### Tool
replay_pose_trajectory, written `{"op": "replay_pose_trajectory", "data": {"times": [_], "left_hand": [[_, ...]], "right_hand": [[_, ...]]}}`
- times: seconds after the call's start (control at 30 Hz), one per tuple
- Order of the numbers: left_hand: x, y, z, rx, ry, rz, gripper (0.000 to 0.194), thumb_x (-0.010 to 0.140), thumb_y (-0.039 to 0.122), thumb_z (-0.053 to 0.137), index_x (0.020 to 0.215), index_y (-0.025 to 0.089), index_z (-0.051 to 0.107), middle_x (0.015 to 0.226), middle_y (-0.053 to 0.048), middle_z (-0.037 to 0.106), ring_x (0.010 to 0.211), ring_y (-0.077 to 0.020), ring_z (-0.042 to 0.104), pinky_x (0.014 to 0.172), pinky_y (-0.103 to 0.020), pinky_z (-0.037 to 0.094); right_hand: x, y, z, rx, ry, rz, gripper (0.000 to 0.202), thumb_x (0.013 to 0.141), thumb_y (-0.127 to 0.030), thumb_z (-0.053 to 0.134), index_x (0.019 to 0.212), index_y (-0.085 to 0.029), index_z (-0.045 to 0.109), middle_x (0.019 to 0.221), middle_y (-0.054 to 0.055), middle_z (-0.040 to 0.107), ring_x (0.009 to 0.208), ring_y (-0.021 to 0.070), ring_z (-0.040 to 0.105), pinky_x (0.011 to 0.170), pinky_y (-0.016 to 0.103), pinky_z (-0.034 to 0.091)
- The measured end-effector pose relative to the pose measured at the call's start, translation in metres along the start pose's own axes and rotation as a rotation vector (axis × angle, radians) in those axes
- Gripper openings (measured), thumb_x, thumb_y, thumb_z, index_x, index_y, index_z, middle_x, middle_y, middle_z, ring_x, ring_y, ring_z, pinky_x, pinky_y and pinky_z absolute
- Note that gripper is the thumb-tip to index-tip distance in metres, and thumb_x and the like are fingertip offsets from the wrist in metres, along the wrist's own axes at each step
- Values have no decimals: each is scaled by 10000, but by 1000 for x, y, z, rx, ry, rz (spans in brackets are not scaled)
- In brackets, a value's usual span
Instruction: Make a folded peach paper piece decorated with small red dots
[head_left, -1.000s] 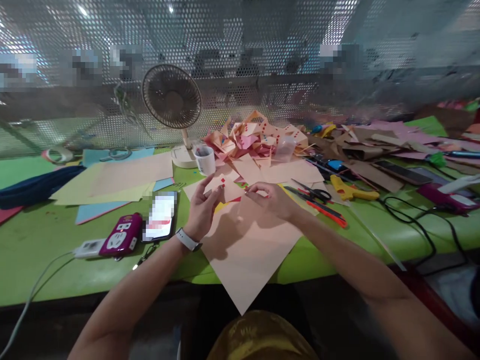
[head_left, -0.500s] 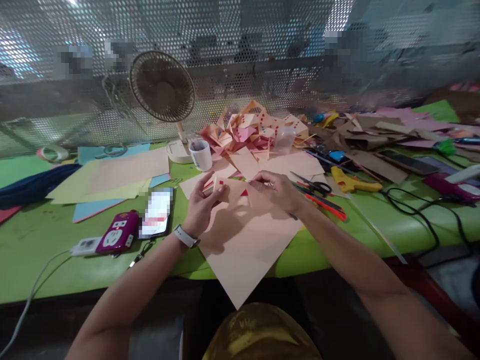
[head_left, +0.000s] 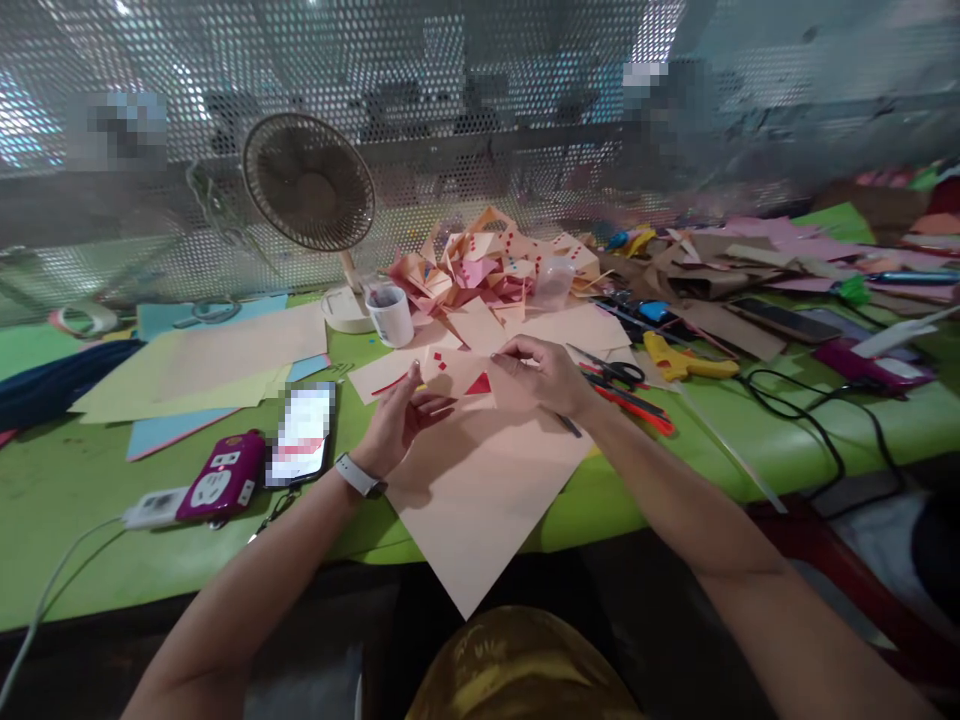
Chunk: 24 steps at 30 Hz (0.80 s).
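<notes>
A small peach paper piece with red diamonds and a red triangle is held up between my hands. My left hand has its thumb at the left edge of the piece and its fingers beneath it. My right hand pinches the right side with thumb and fingers. Below them a large peach sheet lies with one corner pointing toward me, past the table's front edge. Another peach sheet with a red strip lies just left of the piece.
Folded peach papers are heaped behind my hands, beside a white cup and a fan. Scissors, a red-orange cutter and a yellow glue gun lie right. A phone lies left.
The piece has flattened out and shows more of its red diamonds and triangle. My left fingers have shifted from its front to beneath it. The whole view has moved slightly.
</notes>
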<state>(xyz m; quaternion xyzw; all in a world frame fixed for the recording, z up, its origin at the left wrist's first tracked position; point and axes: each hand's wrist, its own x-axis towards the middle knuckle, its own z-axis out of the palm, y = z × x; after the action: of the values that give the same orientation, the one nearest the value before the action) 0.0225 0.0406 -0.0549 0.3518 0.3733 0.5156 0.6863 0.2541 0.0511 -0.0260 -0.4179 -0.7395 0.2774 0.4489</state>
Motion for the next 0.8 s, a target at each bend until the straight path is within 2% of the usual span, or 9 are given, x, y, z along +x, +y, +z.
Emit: {"op": "replay_pose_trajectory", "data": {"times": [0.13, 0.27, 0.37, 0.43, 0.5, 0.57, 0.67, 0.73, 0.8], "left_hand": [[0, -2, -2, 139, -80, -17, 352, 671, 378, 870, 874, 154, 690, 856, -64, 758, 894, -232, 751, 687, -251, 602], [1, -1, -2, 158, 1, 76, 310, 690, 379, 855, 832, 163, 683, 914, -56, 755, 946, -227, 743, 574, -179, 562], [3, 2, -2, 109, 64, 94, 294, 683, 338, 860, 852, 175, 685, 983, -46, 750, 1021, -234, 726, 572, -159, 555], [4, 4, -3, 102, 53, 69, 290, 700, 330, 850, 894, 180, 695, 1019, -50, 749, 1025, -231, 725, 563, -151, 549], [4, 5, -4, 103, 37, 54, 283, 711, 338, 844, 892, 180, 696, 1002, -53, 752, 986, -218, 736, 539, -141, 535], [4, 6, -4, 92, 45, 64, 281, 706, 346, 849, 871, 179, 693, 947, -48, 757, 937, -200, 744, 561, -148, 544], [6, 6, -5, 73, 71, 87, 302, 675, 338, 870, 873, 183, 702, 902, -34, 757, 916, -184, 744, 640, -175, 570], [7, 6, -6, 68, 80, 91, 315, 644, 323, 888, 861, 180, 710, 904, -29, 755, 921, -179, 741, 665, -179, 569], [8, 5, -6, 67, 86, 91, 318, 613, 309, 904, 828, 172, 714, 900, -21, 751, 913, -172, 738, 697, -188, 572]], "right_hand": [[0, -1, 3, -79, 1, -6, 274, 900, -478, 556, 818, -230, 641, 837, 26, 683, 820, 206, 619, 763, 316, 479], [5, -2, -15, -150, 180, -91, 311, 908, -508, 566, 868, -219, 675, 950, 62, 717, 942, 229, 642, 903, 355, 469], [7, 2, -46, -105, 321, -101, 355, 901, -541, 577, 900, -206, 692, 934, 53, 726, 915, 214, 663, 871, 344, 492], [5, 8, -69, -114, 316, -74, 355, 890, -536, 594, 896, -198, 701, 890, 44, 730, 856, 202, 671, 818, 331, 506], [-2, 13, -91, -187, 240, -28, 319, 884, -495, 606, 909, -194, 706, 875, 42, 738, 824, 200, 675, 784, 327, 509], [-13, 19, -111, -355, 185, 19, 261, 874, -435, 617, 922, -197, 714, 899, 48, 746, 829, 209, 675, 791, 338, 504], [-34, 31, -142, -635, 230, 69, 216, 885, -356, 575, 925, -203, 722, 944, 62, 742, 880, 231, 669, 830, 358, 494], [-48, 43, -164, -787, 243, 126, 219, 885, -287, 536, 967, -200, 720, 992, 78, 736, 918, 244, 663, 845, 365, 491], [-60, 61, -184, -959, 191, 208, 263, 843, -190, 531, 1035, -189, 711, 1069, 100, 722, 986, 267, 650, 881, 381, 478]]}}
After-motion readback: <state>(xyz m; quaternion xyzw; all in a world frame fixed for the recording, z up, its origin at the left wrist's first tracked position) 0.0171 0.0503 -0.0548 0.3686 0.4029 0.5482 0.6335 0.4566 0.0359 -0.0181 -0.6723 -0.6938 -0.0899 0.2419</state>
